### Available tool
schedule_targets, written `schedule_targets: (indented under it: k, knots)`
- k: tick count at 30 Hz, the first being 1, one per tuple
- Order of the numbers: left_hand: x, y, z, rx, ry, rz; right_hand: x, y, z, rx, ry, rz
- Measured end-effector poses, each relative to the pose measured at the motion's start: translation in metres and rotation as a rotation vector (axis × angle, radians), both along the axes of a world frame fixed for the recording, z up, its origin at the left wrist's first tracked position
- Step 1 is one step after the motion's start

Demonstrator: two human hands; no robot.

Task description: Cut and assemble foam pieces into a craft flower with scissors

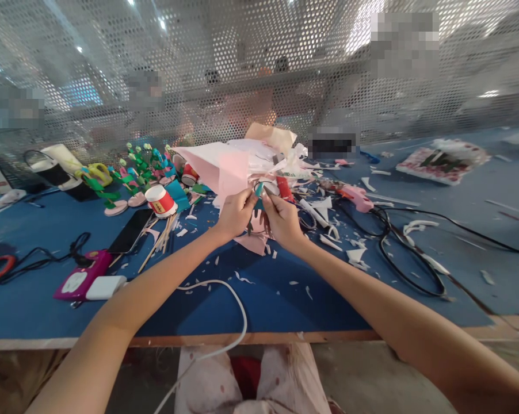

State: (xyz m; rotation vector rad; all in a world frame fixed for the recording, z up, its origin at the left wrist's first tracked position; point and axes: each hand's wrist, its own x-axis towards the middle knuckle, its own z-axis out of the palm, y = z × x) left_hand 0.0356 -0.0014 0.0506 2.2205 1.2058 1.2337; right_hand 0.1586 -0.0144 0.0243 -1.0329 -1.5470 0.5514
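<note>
My left hand (235, 214) and my right hand (284, 220) meet over the middle of the blue table (259, 293). Both pinch a small teal paper piece (258, 189) between their fingertips. Under the hands lies a pink paper scrap (254, 244). Just behind them is a heap of pink and white paper sheets (225, 164).
Left of the hands stand a red-and-white paper cup (161, 200), wooden sticks (158, 244), a black phone (130, 230), finished paper flowers (132, 172) and a magenta device (79, 282). A pink glue gun (354, 195) with black cables (408, 253) lies right. A perforated metal screen (259, 69) closes the back.
</note>
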Motion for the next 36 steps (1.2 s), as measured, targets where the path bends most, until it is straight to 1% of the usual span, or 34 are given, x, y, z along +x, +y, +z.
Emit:
schedule_targets:
  k: [3, 6, 11, 14, 16, 19, 21, 23, 26, 33, 34, 36]
  knots:
    - [0.001, -0.001, 0.001, -0.015, -0.024, 0.039, 0.000, -0.001, 0.000, -0.002, -0.025, -0.002]
    - [0.002, -0.003, 0.002, -0.019, -0.063, 0.053, -0.001, -0.001, 0.001, 0.035, -0.042, -0.026]
    - [0.004, -0.005, 0.002, -0.029, -0.142, 0.034, 0.000, 0.000, 0.000, 0.071, -0.060, -0.041]
    - [0.003, -0.003, 0.002, -0.092, -0.199, 0.007, 0.000, 0.000, 0.000, 0.057, -0.060, -0.035]
    - [0.002, -0.001, 0.001, -0.150, -0.248, -0.033, 0.000, 0.000, 0.000, 0.037, -0.047, -0.024]
    - [-0.003, 0.003, 0.002, -0.230, -0.305, -0.155, 0.000, 0.000, 0.000, -0.003, 0.005, -0.033]
    - [-0.006, 0.006, 0.003, -0.255, -0.293, -0.247, 0.001, 0.000, 0.000, -0.018, 0.051, -0.054]
    - [-0.008, 0.007, 0.004, -0.241, -0.262, -0.301, 0.001, 0.000, 0.000, -0.028, 0.094, -0.060]
    - [-0.009, 0.008, 0.004, -0.205, -0.234, -0.287, 0.002, -0.001, 0.001, -0.037, 0.131, -0.046]
    - [-0.006, 0.007, 0.001, -0.168, -0.164, -0.189, 0.001, 0.001, -0.003, -0.048, 0.159, -0.011]
    - [-0.006, 0.006, 0.002, -0.172, -0.157, -0.184, 0.001, 0.001, -0.004, -0.049, 0.175, 0.011]
    - [-0.007, 0.007, 0.005, -0.184, -0.156, -0.180, 0.003, 0.002, -0.003, -0.059, 0.207, 0.104]
